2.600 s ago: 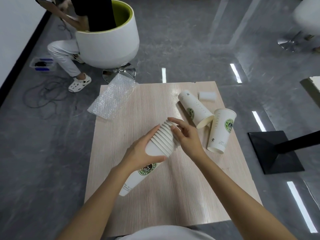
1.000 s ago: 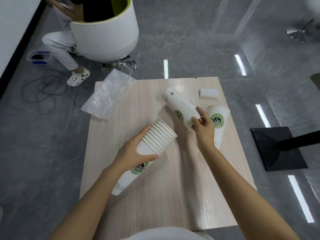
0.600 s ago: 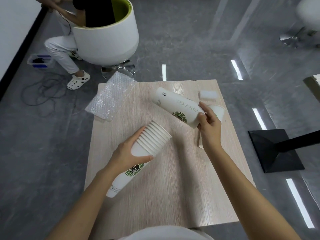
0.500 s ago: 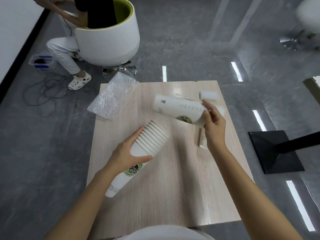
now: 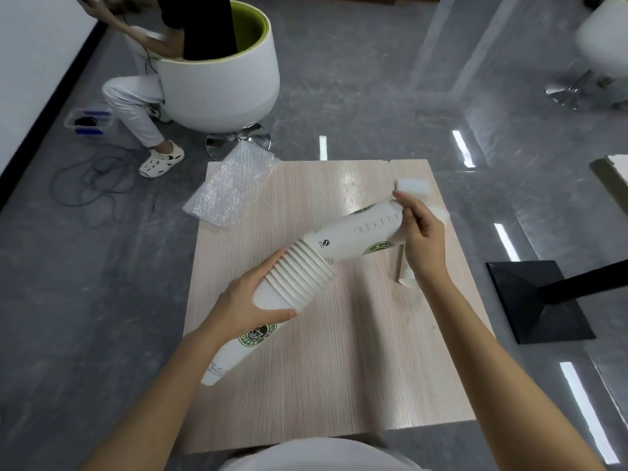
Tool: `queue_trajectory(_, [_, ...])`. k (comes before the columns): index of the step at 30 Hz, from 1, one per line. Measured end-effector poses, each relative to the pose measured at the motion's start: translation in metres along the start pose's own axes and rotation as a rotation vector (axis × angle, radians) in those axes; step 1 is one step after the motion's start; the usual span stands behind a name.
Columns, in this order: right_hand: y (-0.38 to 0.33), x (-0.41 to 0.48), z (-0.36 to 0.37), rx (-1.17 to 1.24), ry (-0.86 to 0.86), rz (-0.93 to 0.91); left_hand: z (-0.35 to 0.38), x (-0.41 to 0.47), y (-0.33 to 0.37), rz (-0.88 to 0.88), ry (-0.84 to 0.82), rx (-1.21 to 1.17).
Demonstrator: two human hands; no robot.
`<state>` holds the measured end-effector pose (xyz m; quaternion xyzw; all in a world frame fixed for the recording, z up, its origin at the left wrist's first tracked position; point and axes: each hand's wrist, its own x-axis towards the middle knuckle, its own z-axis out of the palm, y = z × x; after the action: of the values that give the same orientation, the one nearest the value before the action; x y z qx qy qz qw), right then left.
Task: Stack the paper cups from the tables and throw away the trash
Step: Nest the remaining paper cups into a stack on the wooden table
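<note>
2 hands point(image 5: 251, 309) point(image 5: 423, 239), 1 stack point(image 5: 295, 282), 2 loose cups point(image 5: 360, 234) point(image 5: 407, 277)

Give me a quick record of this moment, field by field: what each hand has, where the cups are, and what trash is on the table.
left hand: grips the stack of nested paper cups, tilted, open end toward the right
right hand: holds a single paper cup by its rim end
single cup state: base just entering the stack's mouth, not pushed home
remaining cup: on the table, mostly hidden behind the right hand
trash: bubble wrap overhanging the far left corner; small white foam piece near the far right edge
</note>
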<state>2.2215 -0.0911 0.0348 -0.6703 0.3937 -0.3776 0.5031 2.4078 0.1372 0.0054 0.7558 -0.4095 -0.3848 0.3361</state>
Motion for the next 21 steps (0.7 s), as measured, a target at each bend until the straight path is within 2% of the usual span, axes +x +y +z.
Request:
queue_trajectory(12, [-0.003,-0.034,0.026,-0.05,-0.258,-0.004,0.008,-0.01,0.005,0.046,-0.045,0.049])
queue_trajectory(21, [-0.004,-0.066,0.037,0.005,-0.314,0.063,0.022,-0.009,0.008,0.061,-0.055,0.079])
